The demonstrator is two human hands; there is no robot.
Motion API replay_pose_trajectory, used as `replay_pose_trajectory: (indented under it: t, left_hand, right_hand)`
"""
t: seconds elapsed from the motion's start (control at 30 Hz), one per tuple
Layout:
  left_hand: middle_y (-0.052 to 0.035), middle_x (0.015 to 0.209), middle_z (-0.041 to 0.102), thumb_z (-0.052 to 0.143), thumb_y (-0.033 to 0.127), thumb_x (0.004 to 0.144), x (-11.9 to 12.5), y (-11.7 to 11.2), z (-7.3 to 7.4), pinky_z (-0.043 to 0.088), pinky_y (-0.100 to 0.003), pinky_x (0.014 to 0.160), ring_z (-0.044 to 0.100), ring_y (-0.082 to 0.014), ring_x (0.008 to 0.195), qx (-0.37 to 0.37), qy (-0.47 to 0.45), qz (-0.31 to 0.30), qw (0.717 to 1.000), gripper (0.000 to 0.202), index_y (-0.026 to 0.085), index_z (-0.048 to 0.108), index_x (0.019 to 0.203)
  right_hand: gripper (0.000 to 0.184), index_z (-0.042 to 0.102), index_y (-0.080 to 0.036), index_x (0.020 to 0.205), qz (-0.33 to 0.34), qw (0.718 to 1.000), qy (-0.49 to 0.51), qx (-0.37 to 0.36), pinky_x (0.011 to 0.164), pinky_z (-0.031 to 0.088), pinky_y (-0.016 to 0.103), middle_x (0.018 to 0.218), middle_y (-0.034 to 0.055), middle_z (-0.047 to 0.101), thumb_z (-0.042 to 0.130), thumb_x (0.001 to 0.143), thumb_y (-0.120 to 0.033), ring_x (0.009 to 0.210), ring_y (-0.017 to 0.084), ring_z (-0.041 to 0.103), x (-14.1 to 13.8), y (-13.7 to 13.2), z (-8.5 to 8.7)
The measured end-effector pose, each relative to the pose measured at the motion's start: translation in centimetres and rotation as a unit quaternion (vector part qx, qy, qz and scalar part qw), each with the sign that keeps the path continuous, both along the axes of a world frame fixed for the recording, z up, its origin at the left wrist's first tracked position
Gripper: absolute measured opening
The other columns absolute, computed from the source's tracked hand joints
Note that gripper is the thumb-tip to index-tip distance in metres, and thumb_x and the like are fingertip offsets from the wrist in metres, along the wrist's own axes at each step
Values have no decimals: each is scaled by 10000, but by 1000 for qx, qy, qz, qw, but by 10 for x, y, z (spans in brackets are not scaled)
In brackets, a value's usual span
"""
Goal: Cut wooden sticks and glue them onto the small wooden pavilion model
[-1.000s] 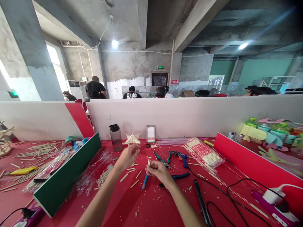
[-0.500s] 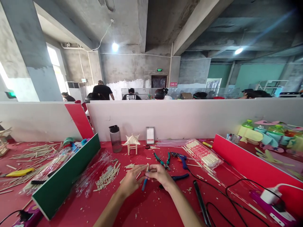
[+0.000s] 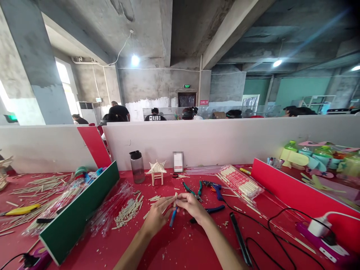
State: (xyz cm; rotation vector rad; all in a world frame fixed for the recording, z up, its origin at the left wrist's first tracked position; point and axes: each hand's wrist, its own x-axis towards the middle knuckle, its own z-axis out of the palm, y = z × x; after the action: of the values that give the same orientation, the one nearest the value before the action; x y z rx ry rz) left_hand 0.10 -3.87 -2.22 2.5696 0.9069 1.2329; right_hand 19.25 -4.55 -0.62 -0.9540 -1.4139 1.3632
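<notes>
My left hand (image 3: 157,214) and my right hand (image 3: 192,206) meet above the red tabletop, fingers closed in a pinch. A short pale wooden stick (image 3: 176,198) stands up between the fingertips of both. Below them a slim blue pen-like thing (image 3: 173,218) slants down; its upper end is hidden by the fingers, and I cannot tell whether a hand grips it or it lies on the table. Cut sticks (image 3: 131,212) lie in a heap left of my left hand. Beyond the hands stands a small stick-built pavilion (image 3: 156,173).
Green-handled pliers (image 3: 191,190), a blue glue gun (image 3: 216,189), blue-handled pliers (image 3: 215,209) and a black cutter-like tool (image 3: 240,240) lie to the right. A bottle (image 3: 137,167), phone (image 3: 178,162) and bagged sticks (image 3: 240,182) are farther back. Green (image 3: 81,213) and red (image 3: 303,191) dividers flank the space.
The hands stay together with the stick between the fingertips, which now shows a little more. The right hand's fingers have shifted slightly. The whole view has tilted up a little.
</notes>
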Motion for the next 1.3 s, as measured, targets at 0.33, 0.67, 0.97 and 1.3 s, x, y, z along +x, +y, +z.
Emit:
replay_pose_trajectory:
  t: [0.33,0.67,0.97,1.3]
  left_hand:
    - [-108,1231,691,555,316,940,0,0,0,517,-332,979,656,-213,1108,-27,-4,-14,1000,371,256,619,1301]
    - [-95,844,738,595,492,873,8,0,9,546,-303,719,702,-208,765,-307,-217,-32,926,412,146,635,1094]
    - [-60,680,718,774,612,631,20,2,-4,525,-286,624,678,-199,639,-456,-262,-42,850,543,129,662,854]
    - [-72,659,723,840,582,528,21,6,-6,538,-291,624,663,-187,602,-483,-274,-33,831,527,110,722,729]
  right_hand:
    - [358,770,-160,833,-21,998,-50,20,455,346,212,598,-3,614,741,719,-499,514,107,478,4,3,-1]
    - [402,753,-148,761,-57,998,-39,14,463,332,212,582,-5,619,766,668,-539,502,98,476,7,7,-1]
    - [389,777,-165,794,-66,997,-29,-2,483,357,207,635,-2,642,780,646,-525,505,81,459,3,4,-4]
    - [422,769,-157,818,-65,998,-1,7,553,435,225,713,26,688,800,638,-537,573,105,538,-1,7,-8]
